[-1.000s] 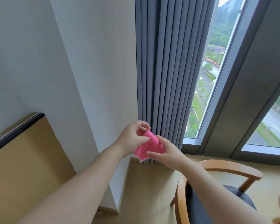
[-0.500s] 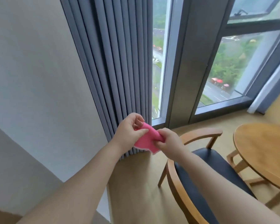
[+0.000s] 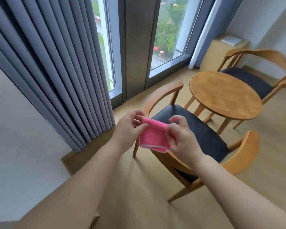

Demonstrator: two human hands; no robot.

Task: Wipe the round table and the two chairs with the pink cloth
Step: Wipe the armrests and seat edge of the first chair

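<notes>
You hold the pink cloth [image 3: 153, 135] stretched between both hands above the near chair [image 3: 196, 134]. Your left hand [image 3: 130, 129] pinches its upper left corner, and your right hand [image 3: 182, 138] pinches its right edge between thumb and fingertips, so each grip is closed on the cloth. The cloth hangs folded, its long axis running side to side between your hands, and touches no furniture.

From the cloth, the round desk [image 3: 224, 95] lies ahead and to the right, beyond the near chair's dark seat; the far chair [image 3: 254, 80] stands behind the desk. I judge your right hand the nearer one to the desk, so it suits the first wipe, reaching forward over the seat.
</notes>
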